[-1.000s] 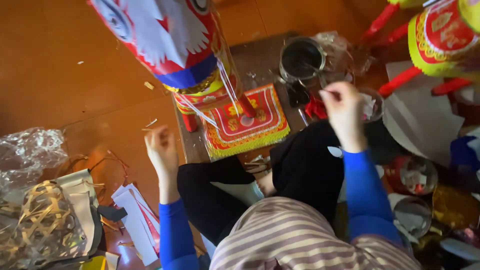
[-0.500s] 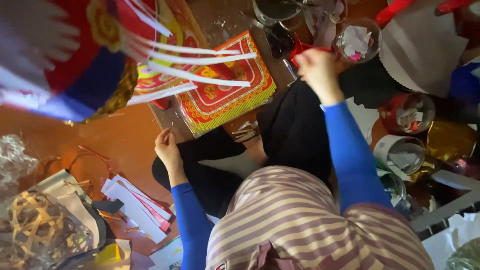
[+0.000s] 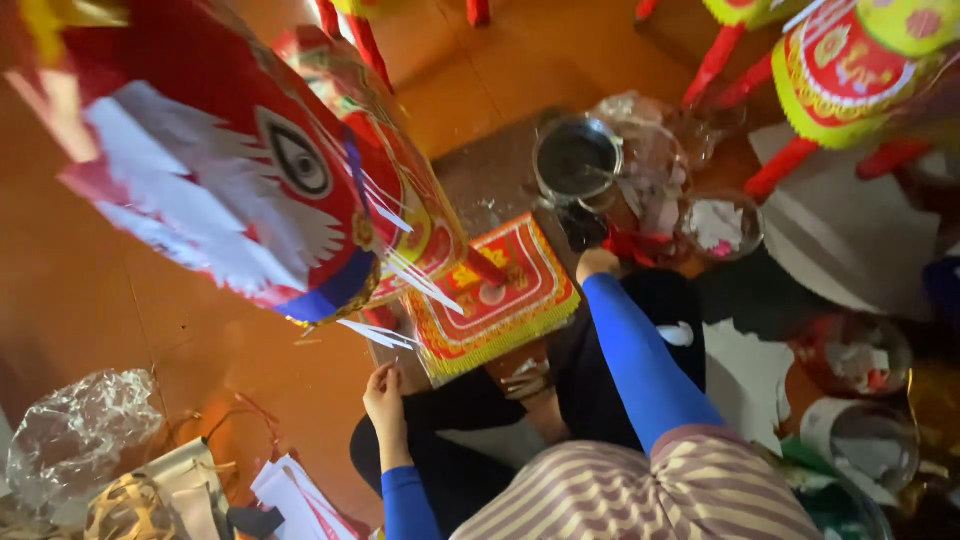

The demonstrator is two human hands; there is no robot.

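Head view: patterned paper stack [image 3: 495, 300] lies between loosely open left hand [image 3: 385, 395] and closed right hand [image 3: 597, 264].

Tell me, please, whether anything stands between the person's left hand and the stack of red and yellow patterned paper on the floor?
Nothing visible does. The left hand rests just below and left of the stack of patterned paper; only bare board lies between. The white strips hang above, slightly aside.

Dim warm light, soft motion blur
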